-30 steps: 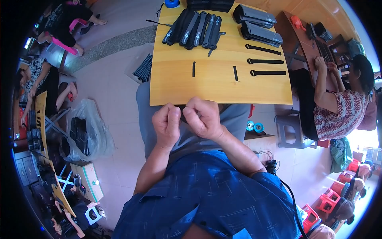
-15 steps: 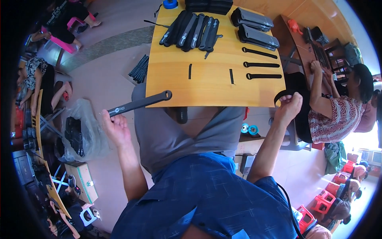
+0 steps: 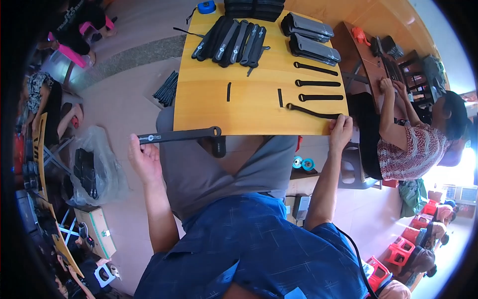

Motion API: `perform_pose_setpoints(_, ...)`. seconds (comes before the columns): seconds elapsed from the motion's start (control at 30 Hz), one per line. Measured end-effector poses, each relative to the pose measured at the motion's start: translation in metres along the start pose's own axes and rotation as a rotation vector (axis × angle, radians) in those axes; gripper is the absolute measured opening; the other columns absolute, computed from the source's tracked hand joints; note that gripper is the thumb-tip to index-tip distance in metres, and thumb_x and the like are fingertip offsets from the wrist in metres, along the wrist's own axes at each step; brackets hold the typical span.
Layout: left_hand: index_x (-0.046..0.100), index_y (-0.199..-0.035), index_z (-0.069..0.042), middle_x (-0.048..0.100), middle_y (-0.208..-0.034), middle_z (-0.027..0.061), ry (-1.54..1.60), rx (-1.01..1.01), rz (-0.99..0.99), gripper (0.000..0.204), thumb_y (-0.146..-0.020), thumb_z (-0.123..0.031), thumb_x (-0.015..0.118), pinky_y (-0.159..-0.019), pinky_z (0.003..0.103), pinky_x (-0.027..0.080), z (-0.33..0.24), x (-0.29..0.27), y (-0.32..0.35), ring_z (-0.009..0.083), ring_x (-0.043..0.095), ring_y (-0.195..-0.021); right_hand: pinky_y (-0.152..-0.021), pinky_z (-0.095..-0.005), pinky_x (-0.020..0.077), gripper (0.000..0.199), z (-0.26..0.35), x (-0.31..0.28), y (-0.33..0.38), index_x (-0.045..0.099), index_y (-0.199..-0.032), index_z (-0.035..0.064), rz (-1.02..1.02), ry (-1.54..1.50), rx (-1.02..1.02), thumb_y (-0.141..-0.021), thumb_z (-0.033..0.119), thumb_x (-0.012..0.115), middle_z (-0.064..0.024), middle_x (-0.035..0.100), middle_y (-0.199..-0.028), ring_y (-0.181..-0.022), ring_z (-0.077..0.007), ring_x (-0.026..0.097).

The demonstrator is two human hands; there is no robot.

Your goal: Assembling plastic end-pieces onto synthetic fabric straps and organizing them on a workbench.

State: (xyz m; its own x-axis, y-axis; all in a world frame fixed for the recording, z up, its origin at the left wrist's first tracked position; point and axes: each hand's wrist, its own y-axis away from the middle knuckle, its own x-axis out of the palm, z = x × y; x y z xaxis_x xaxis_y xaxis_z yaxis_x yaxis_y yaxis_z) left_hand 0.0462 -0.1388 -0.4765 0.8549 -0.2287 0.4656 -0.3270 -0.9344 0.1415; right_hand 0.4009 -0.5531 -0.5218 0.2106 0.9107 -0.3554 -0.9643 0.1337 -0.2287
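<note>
Far left, clear plastic bag (image 3: 117, 172) on the floor with dark bundles (image 3: 85, 172) inside. Left hand (image 3: 146, 162) pinches the left end of a dark grey eyelet strap (image 3: 181, 134) between thumb and fingers. Strap points right, long axis nearly level, eyelet end overlapping the near edge of the counter (image 3: 256, 119) in view – can't tell if it touches. Back-left of the counter: blue tape measure (image 3: 206, 7), then a row of grey-and-black straps (image 3: 231, 42) lying side by side. Mid-counter, two short black strips (image 3: 229, 92), roughly upright in view. Back right, two strap bundles (image 3: 314, 48). In front of them, three black loop-end straps (image 3: 321, 97) one below another, loops left. Nearest the person, a fourth black strap (image 3: 311, 112): loop points left and slightly away, axis mostly crosswise like the three, tail pinched by the right hand (image 3: 341, 130) at the counter's near-right corner. Right hand is the nearer one; hands well apart. Far right, a seated co-worker (image 3: 413, 147).
</note>
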Motion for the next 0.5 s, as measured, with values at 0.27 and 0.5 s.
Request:
perform_pose_setpoints(0.27, 0.044, -0.076, -0.016, 0.037, -0.057, -0.0045, -0.017, 0.011, -0.012, 0.041, -0.11, -0.037, 0.056, -0.043, 0.025, 0.026, -0.003, 0.001, 0.003, 0.0067, 0.031, -0.047, -0.074, -0.0574, 0.0536, 0.03, 0.006, -0.007, -0.016, 0.065, -0.104, 0.0089, -0.092, 0.697, -0.157, -0.106, 0.037, 0.054, -0.0237, 0.074, -0.09, -0.086, -0.0485, 0.071)
perform_pose_setpoints(0.5, 0.045, -0.078, -0.015, 0.037, -0.058, -0.0048, -0.067, 0.012, 0.014, 0.041, -0.111, -0.037, 0.055, -0.043, 0.025, 0.027, -0.002, 0.006, 0.008, 0.0067, 0.032, -0.047, -0.078, -0.0526, 0.0544, 0.037, 0.013, -0.012, -0.015, 0.066, -0.113, 0.0076, -0.151, 0.814, -0.068, -0.104, 0.042, 0.058, -0.0208, 0.074, -0.098, -0.092, -0.0437, 0.072)
